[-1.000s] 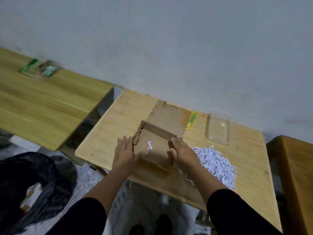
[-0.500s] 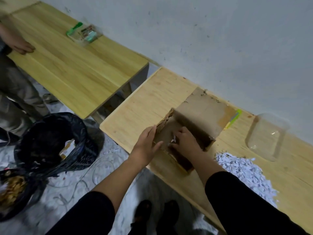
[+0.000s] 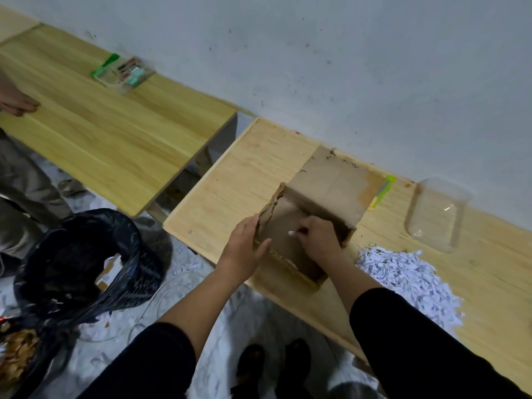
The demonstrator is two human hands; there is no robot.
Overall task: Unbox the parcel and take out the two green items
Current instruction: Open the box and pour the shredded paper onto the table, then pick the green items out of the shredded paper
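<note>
An open brown cardboard box [image 3: 290,249] sits at the near edge of the light wooden table [image 3: 230,180], its lid flap [image 3: 334,182] folded back toward the wall. My left hand [image 3: 244,249] holds the box's torn left wall, thumb inside. My right hand [image 3: 316,240] is down inside the box, fingers curled, pinching a small white paper scrap [image 3: 291,233]. No green item shows inside the box. A yellow-green utility knife [image 3: 383,191] lies behind the flap.
A heap of shredded white paper [image 3: 408,280] lies right of the box, an empty clear plastic tub [image 3: 437,214] beyond it. A second table [image 3: 100,125] at left carries a clear tray [image 3: 121,72] of small items. Another person's hand [image 3: 14,102] rests there. Black-bagged bin [image 3: 80,263] on floor.
My right hand went from the box's right wall down into the box and took a white scrap. My view swung left and down, bringing the bin and the other person into sight.
</note>
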